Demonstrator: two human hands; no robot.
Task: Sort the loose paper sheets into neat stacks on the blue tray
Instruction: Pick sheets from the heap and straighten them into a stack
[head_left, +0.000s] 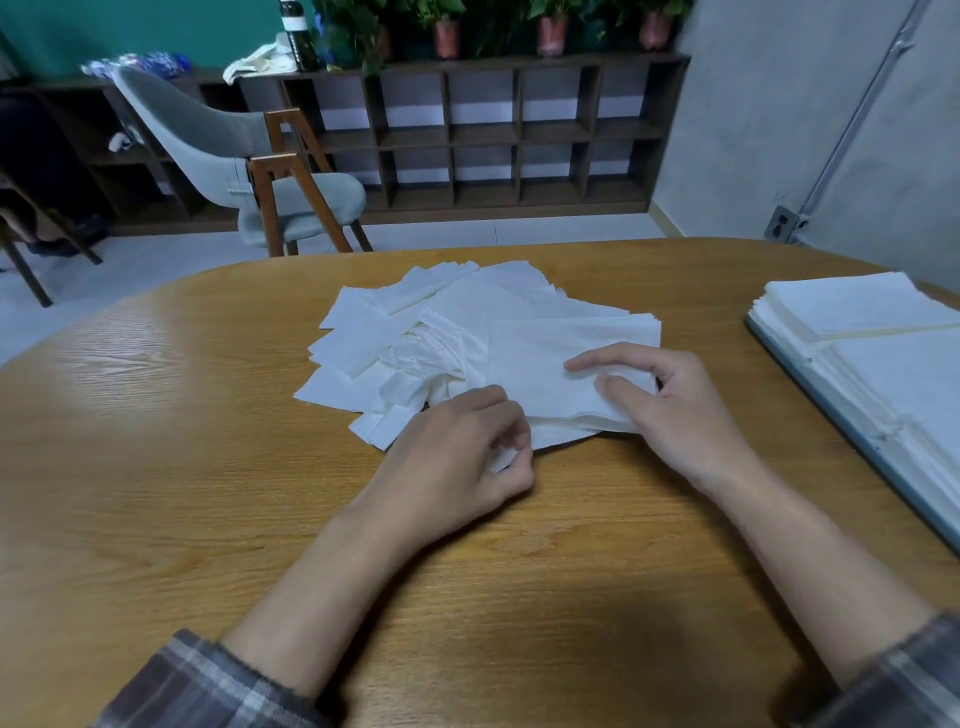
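A rounded wooden surface (208, 467) fills the near half of the view, with a soft patch of glare (114, 353) on it at 9 o'clock. Beyond it the floor (156, 260) is pale. At 11 o'clock a grey upholstered chair (208, 135) stands on brown wooden legs. Behind it, from 10 to 1 o'clock, a low dark cubby shelf (493, 135) with 2 rows of open compartments lines the back wall. On its top sit potted plants (550, 31) at 12 o'clock, and a dark bottle (298, 31) and a crumpled pale cloth (260, 57) at 11. The wall above (156, 26) is teal. At 2 o'clock a grey wall (779, 104) carries a slanting conduit (857, 104) down to a socket box (782, 223).
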